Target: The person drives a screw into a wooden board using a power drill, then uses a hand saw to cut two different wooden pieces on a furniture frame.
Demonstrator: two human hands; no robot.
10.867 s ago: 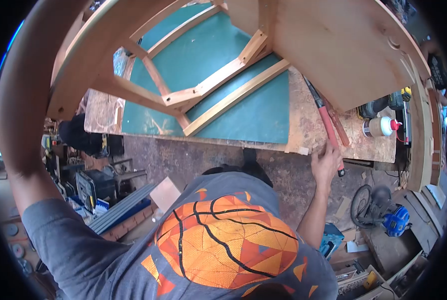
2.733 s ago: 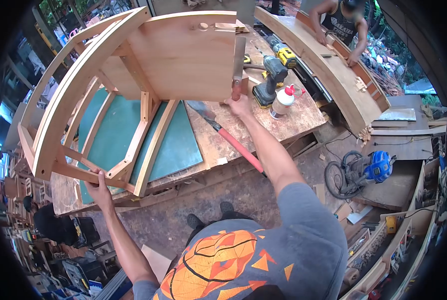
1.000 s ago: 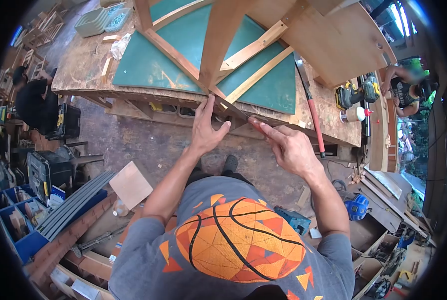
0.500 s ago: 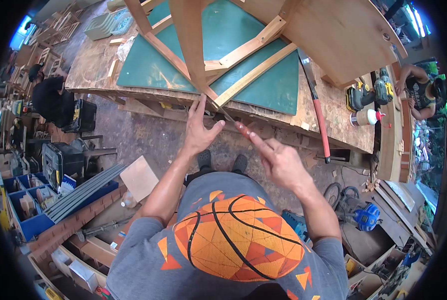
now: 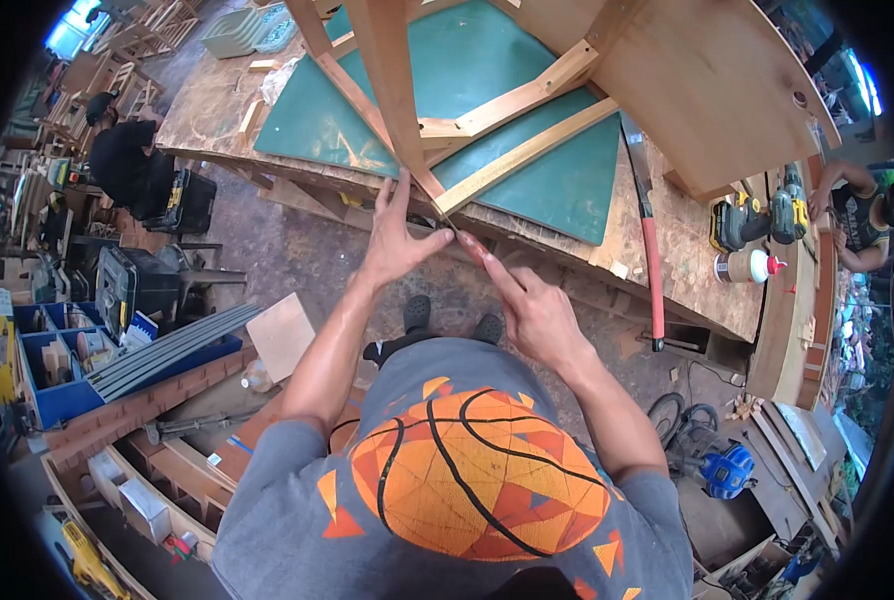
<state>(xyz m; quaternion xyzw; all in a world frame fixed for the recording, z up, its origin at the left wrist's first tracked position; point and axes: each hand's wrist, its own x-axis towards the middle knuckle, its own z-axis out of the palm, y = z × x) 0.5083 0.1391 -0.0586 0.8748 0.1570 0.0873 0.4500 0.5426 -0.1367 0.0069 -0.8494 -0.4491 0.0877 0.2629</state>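
My right hand is closed around the reddish-brown handle of a chisel, its index finger stretched along the handle. The blade points up to the near corner of a wooden frame and is mostly hidden. At that same corner, my left hand has its fingers extended against the frame's edge, its thumb spread towards the chisel. The frame rests on a green panel. An upright wooden leg rises above the left hand.
The panel lies on a worn workbench. On its right are a red-handled saw, cordless drills and a white glue bottle. A wide wooden board stands behind. Co-workers are at left and right.
My right hand has moved left, closer to my left hand, and the chisel stands at a steeper angle. My left hand stays at the frame corner. The whole view has shifted slightly.
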